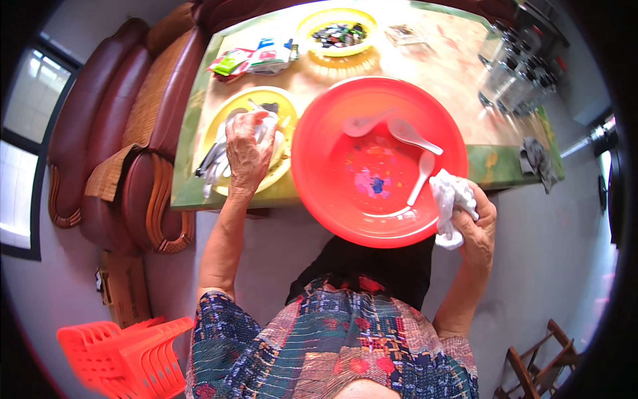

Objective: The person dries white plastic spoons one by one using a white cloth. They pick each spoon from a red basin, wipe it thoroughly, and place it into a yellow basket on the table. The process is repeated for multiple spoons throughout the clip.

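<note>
My left hand (248, 154) is over a yellow basin (287, 110) on the left of the table. Its fingers are bent around a white spoon (264, 126) in a pile of white spoons and metal utensils, which the hand partly hides. In my right hand (478, 223) a crumpled white cloth (452, 205) is gripped, against the near right rim of a large red basin (312, 156). Inside the red basin lie three spoons: a white spoon (420, 178) near the cloth, another spoon (413, 136) above it, and a paler spoon (369, 123) at the far side.
The red basin overhangs the table's near edge (492, 156). Farther back stand a yellow basket (306, 33) of small dark items and several colourful packets (269, 56). Glass bottles (515, 80) cluster at right, beyond a grey cloth (537, 163). A sofa (100, 113) and red plastic stools (129, 352) are at left.
</note>
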A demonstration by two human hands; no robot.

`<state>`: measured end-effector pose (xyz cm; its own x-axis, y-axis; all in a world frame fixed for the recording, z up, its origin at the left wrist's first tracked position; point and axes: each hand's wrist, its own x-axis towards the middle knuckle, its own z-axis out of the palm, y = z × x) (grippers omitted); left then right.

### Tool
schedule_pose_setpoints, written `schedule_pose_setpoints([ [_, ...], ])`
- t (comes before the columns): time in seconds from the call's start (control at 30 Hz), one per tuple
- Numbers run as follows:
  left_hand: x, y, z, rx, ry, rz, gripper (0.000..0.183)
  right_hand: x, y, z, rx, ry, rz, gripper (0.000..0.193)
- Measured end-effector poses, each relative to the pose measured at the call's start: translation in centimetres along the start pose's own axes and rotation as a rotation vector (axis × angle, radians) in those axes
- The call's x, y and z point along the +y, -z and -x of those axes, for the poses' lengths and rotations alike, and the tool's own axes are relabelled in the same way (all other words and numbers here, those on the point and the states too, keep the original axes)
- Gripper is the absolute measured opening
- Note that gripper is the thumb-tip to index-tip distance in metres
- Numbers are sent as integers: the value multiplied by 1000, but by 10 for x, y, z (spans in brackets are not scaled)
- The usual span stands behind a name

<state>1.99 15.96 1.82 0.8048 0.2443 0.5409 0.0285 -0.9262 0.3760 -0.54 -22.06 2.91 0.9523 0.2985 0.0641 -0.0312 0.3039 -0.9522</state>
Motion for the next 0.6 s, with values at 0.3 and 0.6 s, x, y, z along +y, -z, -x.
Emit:
schedule_pose_setpoints([
  [0.3, 123, -67, 19, -617, -523, 178, 14, -4, 30, 15, 113, 138, -111, 38],
  [0.6, 187, -120, 30, -977, -371, 61, 25, 8, 41, 22, 194, 138, -115, 41],
])
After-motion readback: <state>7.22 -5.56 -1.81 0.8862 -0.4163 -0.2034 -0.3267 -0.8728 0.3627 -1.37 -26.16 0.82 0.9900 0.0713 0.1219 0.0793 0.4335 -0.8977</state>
